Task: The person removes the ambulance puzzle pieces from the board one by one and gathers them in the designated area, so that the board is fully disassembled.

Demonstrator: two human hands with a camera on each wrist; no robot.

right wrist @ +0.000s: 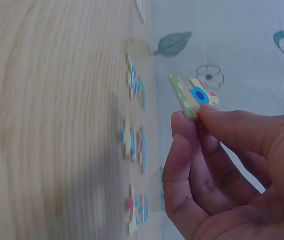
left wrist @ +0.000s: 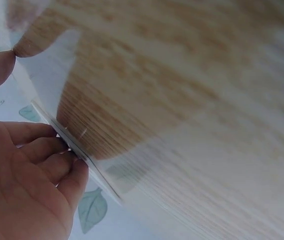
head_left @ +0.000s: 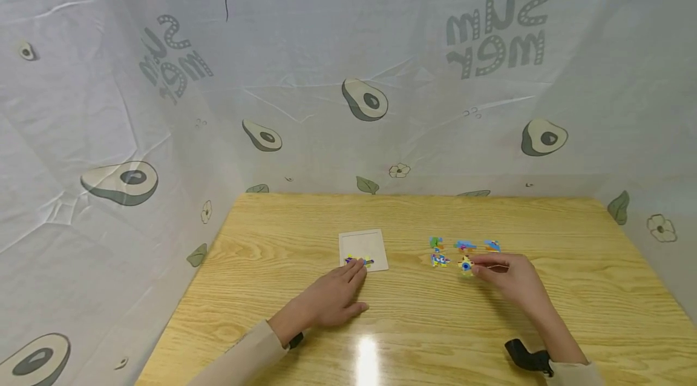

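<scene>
Between thumb and fingers, my right hand (head_left: pixel 514 280) pinches a jigsaw puzzle piece (right wrist: pixel 200 95) that has a blue round shape and a green edge. In the right wrist view the piece is raised off the table. My left hand (head_left: pixel 334 295) rests with straight fingers at the near edge of a square white puzzle board (head_left: pixel 362 244), thumb spread away to the side. Colourful puzzle pieces (head_left: pixel 351 259) lie along the board's near side, partly hidden under those fingertips.
Several loose puzzle pieces (head_left: pixel 464 245) lie in rows on the wooden table (head_left: pixel 283 228), right of the board and close to my right hand. A pale curtain (head_left: pixel 305 71) printed with avocados surrounds the table at the back and sides.
</scene>
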